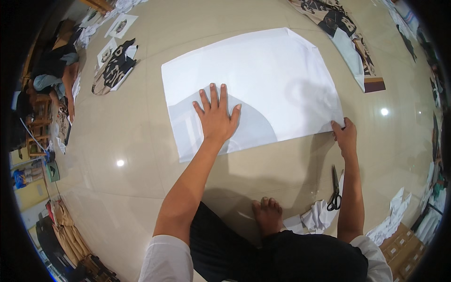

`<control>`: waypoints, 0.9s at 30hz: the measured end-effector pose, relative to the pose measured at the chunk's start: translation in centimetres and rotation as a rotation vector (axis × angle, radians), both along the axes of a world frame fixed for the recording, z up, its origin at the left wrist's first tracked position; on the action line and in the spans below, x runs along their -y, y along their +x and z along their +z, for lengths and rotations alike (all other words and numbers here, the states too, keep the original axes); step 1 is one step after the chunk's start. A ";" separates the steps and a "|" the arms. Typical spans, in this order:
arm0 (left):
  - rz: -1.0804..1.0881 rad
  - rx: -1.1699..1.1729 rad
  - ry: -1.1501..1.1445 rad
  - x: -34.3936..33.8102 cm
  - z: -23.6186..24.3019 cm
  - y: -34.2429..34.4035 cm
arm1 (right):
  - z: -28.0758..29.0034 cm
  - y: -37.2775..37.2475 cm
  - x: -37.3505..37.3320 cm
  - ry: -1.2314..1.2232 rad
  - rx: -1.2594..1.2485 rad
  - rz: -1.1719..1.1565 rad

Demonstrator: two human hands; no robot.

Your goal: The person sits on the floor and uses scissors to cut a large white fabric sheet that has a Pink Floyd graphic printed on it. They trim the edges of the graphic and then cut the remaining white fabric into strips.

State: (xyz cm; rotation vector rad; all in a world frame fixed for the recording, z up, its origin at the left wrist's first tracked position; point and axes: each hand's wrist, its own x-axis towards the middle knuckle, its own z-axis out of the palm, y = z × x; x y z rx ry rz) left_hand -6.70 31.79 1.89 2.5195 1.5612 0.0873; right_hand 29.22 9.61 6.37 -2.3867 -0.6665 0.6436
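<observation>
A large white sheet, of fabric or paper, lies on the tiled floor before me, a grey curved shape showing at its lower left. My left hand lies flat on this sheet, fingers spread over the grey shape. At the lower right corner, my right hand grips the sheet's edge between thumb and fingers. Below it, black-handled scissors rest by crumpled white scraps near my bare foot.
Printed pieces lie on the floor at upper left, more at upper right. A co-worker bends down at the far left. Garments are at lower left. White scraps and cardboard boxes lie at lower right.
</observation>
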 end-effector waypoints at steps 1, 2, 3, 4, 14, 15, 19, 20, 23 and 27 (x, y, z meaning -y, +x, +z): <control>-0.009 0.003 -0.005 0.5 0.0 -0.1 | 0.5 -0.2 0.8 0.008 -0.095 -0.040; -0.019 0.007 -0.009 1.1 -0.1 -0.2 | 0.7 -0.5 1.6 -0.005 -0.098 -0.037; -0.035 -0.001 -0.003 1.5 0.0 -0.6 | 0.6 -0.8 2.5 -0.018 -0.101 -0.034; -0.051 -0.006 -0.003 2.2 0.0 -1.0 | 0.8 -1.1 3.5 -0.038 -0.103 -0.032; -0.069 0.001 -0.020 7.6 -0.2 -2.1 | 0.0 -4.8 12.2 0.085 0.175 -0.023; -0.054 0.019 -0.014 7.9 -0.3 -2.2 | -0.2 -5.4 13.6 0.054 0.229 0.013; -0.033 0.123 0.008 12.6 -0.2 0.5 | -0.9 -7.6 21.7 -0.033 0.400 0.096; -0.060 0.132 -0.026 14.0 0.5 1.4 | -0.9 -8.2 23.0 -0.049 0.418 0.115; -0.052 0.136 -0.042 16.7 0.4 2.6 | 0.1 -10.1 25.0 -0.085 0.428 0.196; 0.003 0.102 -0.048 17.6 -0.1 3.5 | -0.9 -9.4 27.7 -0.062 0.400 0.137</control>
